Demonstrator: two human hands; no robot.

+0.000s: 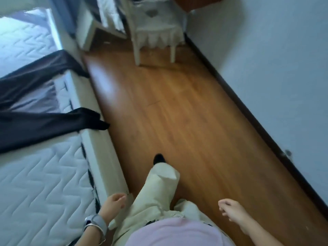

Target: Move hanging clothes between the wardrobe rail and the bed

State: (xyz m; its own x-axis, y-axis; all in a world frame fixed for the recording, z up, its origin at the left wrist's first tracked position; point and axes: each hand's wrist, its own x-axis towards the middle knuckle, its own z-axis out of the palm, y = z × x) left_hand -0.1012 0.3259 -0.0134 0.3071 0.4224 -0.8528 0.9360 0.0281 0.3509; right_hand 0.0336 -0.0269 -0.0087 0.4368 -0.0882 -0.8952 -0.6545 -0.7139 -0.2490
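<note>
Dark clothes (40, 126) draped over bed (44, 178); left hand (114, 201), right hand (230, 209) low, empty, fingers loosely curled

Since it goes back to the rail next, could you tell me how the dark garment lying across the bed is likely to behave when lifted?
The dark garment will probably be floppy: it drapes flat and creases over the bed. It looks thin, so likely light. One end hangs over the edge, so it may slide off if tugged.
</note>
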